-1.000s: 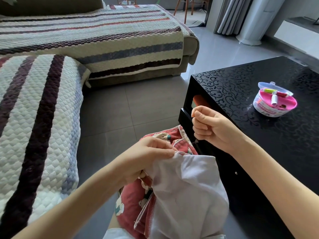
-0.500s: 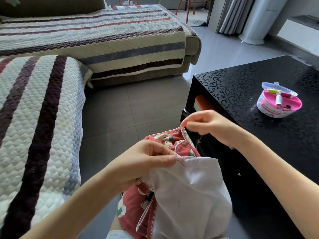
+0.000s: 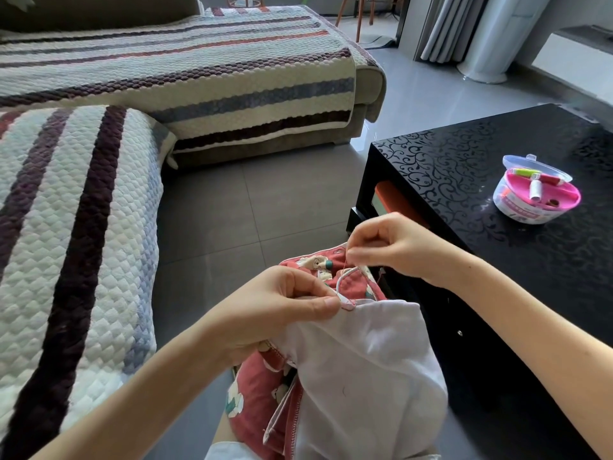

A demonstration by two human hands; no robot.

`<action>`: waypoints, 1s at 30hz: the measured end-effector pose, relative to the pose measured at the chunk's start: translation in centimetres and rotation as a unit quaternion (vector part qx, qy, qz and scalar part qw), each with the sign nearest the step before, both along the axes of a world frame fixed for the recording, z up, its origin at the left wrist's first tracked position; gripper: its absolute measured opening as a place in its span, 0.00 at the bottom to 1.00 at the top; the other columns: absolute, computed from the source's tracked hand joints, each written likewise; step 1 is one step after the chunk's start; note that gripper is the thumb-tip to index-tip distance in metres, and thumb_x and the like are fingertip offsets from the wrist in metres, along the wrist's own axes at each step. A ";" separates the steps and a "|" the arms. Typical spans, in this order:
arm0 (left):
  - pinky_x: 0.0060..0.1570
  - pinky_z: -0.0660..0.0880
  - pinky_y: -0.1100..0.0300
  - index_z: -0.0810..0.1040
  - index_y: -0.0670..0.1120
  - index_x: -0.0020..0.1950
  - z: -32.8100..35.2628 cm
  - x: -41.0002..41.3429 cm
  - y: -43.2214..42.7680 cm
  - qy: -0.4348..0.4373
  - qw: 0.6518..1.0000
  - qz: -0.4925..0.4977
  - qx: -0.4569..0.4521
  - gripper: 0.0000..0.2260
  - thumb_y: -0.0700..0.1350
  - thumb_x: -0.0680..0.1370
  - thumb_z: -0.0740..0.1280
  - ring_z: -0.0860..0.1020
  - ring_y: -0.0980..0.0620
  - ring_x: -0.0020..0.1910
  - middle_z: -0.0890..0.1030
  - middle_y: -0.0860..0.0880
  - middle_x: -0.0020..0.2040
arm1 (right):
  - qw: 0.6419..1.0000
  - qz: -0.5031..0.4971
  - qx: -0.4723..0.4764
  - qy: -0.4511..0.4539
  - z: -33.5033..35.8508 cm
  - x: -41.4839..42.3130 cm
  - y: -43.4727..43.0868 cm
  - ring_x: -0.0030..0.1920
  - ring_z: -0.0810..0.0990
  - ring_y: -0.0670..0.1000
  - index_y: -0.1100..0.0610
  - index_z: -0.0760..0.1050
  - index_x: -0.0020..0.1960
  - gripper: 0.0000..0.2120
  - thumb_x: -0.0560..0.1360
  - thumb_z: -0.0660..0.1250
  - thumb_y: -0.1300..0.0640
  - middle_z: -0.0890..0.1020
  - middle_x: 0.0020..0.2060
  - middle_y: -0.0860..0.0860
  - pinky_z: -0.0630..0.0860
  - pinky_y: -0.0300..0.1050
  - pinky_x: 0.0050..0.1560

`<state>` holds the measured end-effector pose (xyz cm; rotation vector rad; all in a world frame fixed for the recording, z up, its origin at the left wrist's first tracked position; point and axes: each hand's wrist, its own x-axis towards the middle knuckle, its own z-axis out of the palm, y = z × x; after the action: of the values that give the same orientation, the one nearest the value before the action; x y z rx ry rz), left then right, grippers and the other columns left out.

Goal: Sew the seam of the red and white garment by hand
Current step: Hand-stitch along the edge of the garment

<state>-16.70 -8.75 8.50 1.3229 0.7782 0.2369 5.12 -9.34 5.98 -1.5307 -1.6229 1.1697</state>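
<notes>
The red and white garment (image 3: 361, 370) lies bunched in my lap, white lining up, red printed cloth showing beneath and behind it. My left hand (image 3: 282, 307) pinches its seam edge between thumb and fingers. Just above the seam, my right hand (image 3: 394, 247) pinches a thin red thread (image 3: 345, 265) that runs down to the pinched edge. The needle itself is too small to make out.
A black patterned coffee table (image 3: 464, 180) stands to my right, with a round pink sewing kit (image 3: 537, 197) of thread spools on it. A sofa with a striped quilted cover (image 3: 76, 227) fills the left and back. Grey tiled floor (image 3: 252, 207) lies between.
My right hand came down from beside the table edge toward the seam, shortening the thread. My left hand kept its pinch on the garment edge.
</notes>
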 end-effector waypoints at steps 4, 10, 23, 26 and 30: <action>0.35 0.73 0.70 0.84 0.45 0.37 -0.1 -0.1 0.0 0.004 1.000 -0.003 -0.017 0.02 0.42 0.69 0.72 0.79 0.58 0.35 0.83 0.50 0.36 | 0.929 -0.214 0.096 -0.287 -2.8 2.7 2.8 0.41 0.79 0.49 0.53 0.81 0.40 0.04 0.74 0.69 0.57 0.81 0.35 0.47 0.70 0.45 0.44; 0.37 0.73 0.69 0.84 0.45 0.37 -0.2 0.0 -0.1 0.012 1.000 -0.011 -0.025 0.03 0.44 0.66 0.74 0.79 0.58 0.35 0.83 0.50 0.36 | 0.835 -0.342 0.050 -0.429 -5.7 4.6 3.7 0.50 0.80 0.60 0.58 0.80 0.51 0.09 0.77 0.64 0.55 0.83 0.47 0.56 0.65 0.44 0.43; 0.35 0.71 0.71 0.83 0.45 0.37 -0.4 0.3 0.3 -0.005 1.000 -0.022 -0.017 0.02 0.42 0.68 0.74 0.77 0.61 0.33 0.80 0.52 0.33 | 0.991 0.089 -0.083 0.053 0.5 -1.6 -2.8 0.39 0.72 0.51 0.57 0.81 0.41 0.14 0.71 0.71 0.45 0.77 0.35 0.56 0.66 0.49 0.41; 0.37 0.72 0.71 0.83 0.44 0.38 -0.4 0.4 0.2 -0.006 1.000 -0.017 -0.015 0.03 0.42 0.69 0.76 0.78 0.60 0.35 0.82 0.52 0.35 | 0.990 0.080 -0.064 0.097 1.0 -1.6 -2.9 0.39 0.75 0.49 0.62 0.80 0.40 0.09 0.71 0.70 0.54 0.79 0.35 0.54 0.71 0.44 0.42; 0.37 0.73 0.70 0.83 0.44 0.37 -0.2 0.4 0.0 -0.011 0.999 -0.020 -0.027 0.03 0.43 0.67 0.72 0.79 0.60 0.35 0.82 0.51 0.35 | 0.999 0.010 -0.015 0.040 0.7 -1.2 -1.6 0.37 0.75 0.49 0.55 0.80 0.36 0.08 0.70 0.74 0.53 0.80 0.34 0.54 0.70 0.46 0.41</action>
<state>-16.32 -8.74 8.34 1.2819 0.7350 0.1969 3.89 -10.95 6.71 -1.4702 -1.5789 1.2558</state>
